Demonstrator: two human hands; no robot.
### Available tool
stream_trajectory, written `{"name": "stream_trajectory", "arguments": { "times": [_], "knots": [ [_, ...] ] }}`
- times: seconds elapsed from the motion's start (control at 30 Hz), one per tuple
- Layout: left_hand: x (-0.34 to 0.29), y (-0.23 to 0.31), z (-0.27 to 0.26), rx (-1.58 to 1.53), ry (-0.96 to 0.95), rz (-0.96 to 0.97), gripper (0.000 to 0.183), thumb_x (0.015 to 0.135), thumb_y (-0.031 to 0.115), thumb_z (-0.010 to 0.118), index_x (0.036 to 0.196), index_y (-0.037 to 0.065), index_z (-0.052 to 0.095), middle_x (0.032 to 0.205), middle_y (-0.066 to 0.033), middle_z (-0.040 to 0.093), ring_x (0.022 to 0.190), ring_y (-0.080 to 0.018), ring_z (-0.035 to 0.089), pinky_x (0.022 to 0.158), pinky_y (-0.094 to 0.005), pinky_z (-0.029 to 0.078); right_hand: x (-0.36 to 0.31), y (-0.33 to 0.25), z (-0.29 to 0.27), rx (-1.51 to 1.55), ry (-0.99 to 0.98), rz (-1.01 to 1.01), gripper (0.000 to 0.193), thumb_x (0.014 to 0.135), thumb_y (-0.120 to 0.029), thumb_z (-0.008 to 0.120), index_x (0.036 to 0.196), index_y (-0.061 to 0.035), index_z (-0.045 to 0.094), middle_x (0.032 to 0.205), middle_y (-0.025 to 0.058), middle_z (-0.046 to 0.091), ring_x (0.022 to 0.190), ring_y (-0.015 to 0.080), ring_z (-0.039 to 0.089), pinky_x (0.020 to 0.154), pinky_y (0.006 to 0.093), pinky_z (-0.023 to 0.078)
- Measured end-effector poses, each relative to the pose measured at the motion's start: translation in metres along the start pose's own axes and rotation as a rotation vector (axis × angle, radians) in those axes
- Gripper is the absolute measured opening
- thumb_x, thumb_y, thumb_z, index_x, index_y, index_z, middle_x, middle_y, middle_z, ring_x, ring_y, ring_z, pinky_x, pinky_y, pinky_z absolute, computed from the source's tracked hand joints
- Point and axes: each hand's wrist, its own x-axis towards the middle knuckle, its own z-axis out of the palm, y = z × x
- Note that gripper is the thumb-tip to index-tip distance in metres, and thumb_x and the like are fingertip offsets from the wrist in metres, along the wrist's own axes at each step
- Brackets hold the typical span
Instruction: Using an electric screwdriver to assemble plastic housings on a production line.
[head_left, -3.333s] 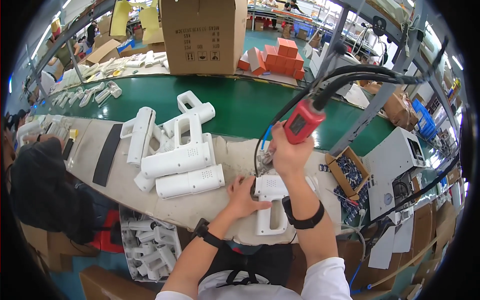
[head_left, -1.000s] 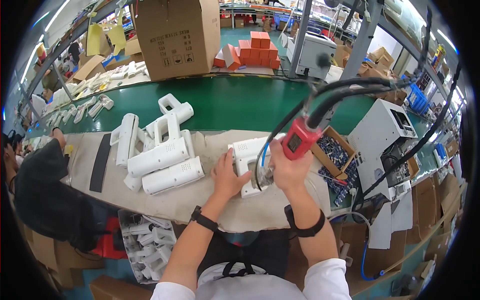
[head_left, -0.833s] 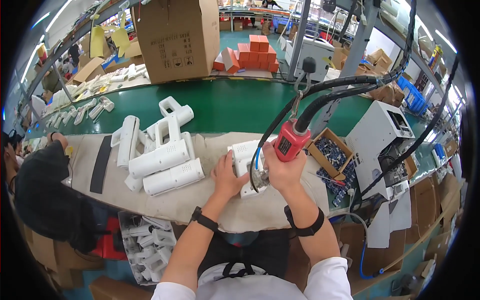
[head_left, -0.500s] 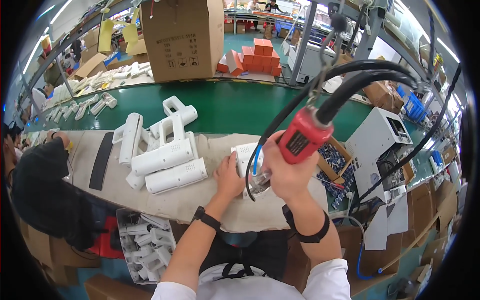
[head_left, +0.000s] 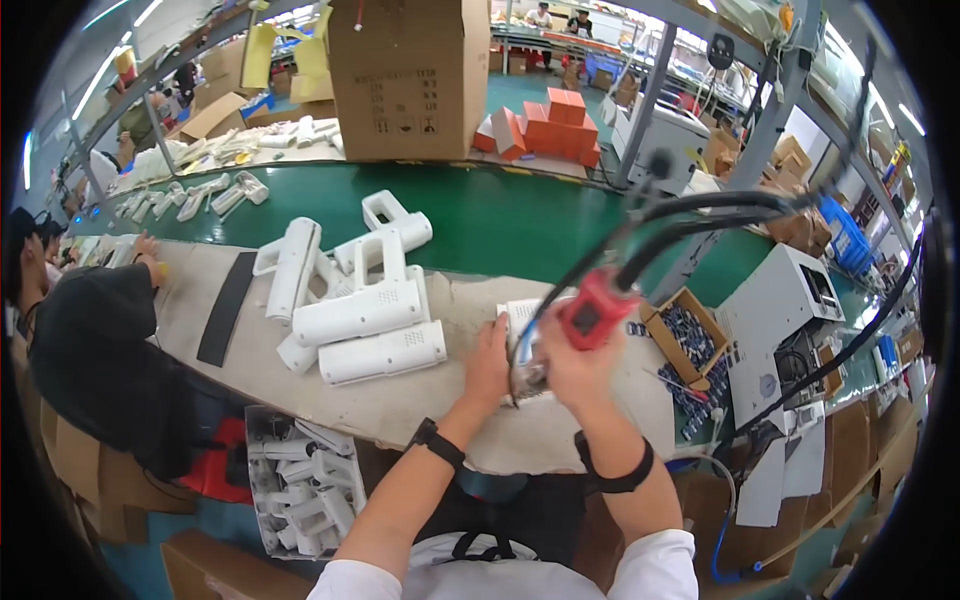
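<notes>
My right hand (head_left: 580,375) is wrapped round a red power screwdriver (head_left: 594,308), which hangs from above with thick black cables. Its lower end points down at a white plastic housing (head_left: 521,314), mostly hidden behind my hands and blurred. At the housing's left side my left hand (head_left: 487,364) presses its fingers against it, holding it on the cardboard-covered bench (head_left: 470,305). Left of my hands lies a pile of white handled housings (head_left: 360,312), some stacked on others.
Right of my hands stand an open carton (head_left: 655,325) of small dark parts and a white machine (head_left: 765,310). A green conveyor (head_left: 480,240) runs behind the bench. A crate (head_left: 262,500) of white parts is below left. A co-worker in a dark top (head_left: 95,340) sits left.
The view has shifted, so the scene sits further right. The screwdriver appears lower and more tilted, still in my right hand; my left hand stays at the housing.
</notes>
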Motion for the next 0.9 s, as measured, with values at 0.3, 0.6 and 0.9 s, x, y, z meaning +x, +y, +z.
{"name": "stream_trajectory", "arguments": {
  "times": [0.3,0.6,0.9],
  "knots": [
    [-0.091,0.071,-0.141,-0.291,0.058,-0.306,0.084,0.068,0.014,0.074,0.142,0.007,0.034,0.142,-0.0153,0.039,0.120,-0.0291,0.047,0.091,-0.0341,0.046,-0.001,-0.062,-0.068,-0.381,0.226,-0.511,0.039,0.087,-0.004,0.056,0.123,0.0030,0.042,0.115,0.0145,0.050,0.099,0.0175,0.051,0.078,0.0303,0.046],
    [-0.103,0.127,-0.221,-0.679,-0.229,-0.194,0.087,0.062,-0.002,0.077,0.140,0.006,0.039,0.140,-0.0113,0.042,0.098,-0.0190,0.057,0.069,-0.0299,0.054,-0.108,-0.026,-0.125,0.611,-0.346,0.737,0.063,0.075,-0.017,0.069,0.127,0.0074,0.042,0.107,0.0250,0.060,0.095,0.0308,0.063,0.066,0.0386,0.057],
    [0.075,0.035,-0.210,0.530,0.137,-0.159,0.069,0.080,0.031,0.068,0.132,-0.005,0.042,0.130,-0.0265,0.049,0.122,-0.0386,0.047,0.100,-0.0382,0.038,-0.238,-0.091,-0.281,0.367,0.364,0.755,0.058,0.067,-0.027,0.064,0.114,0.0048,0.053,0.087,0.0203,0.066,0.061,0.0267,0.066,0.041,0.0329,0.052]
  ]
}}
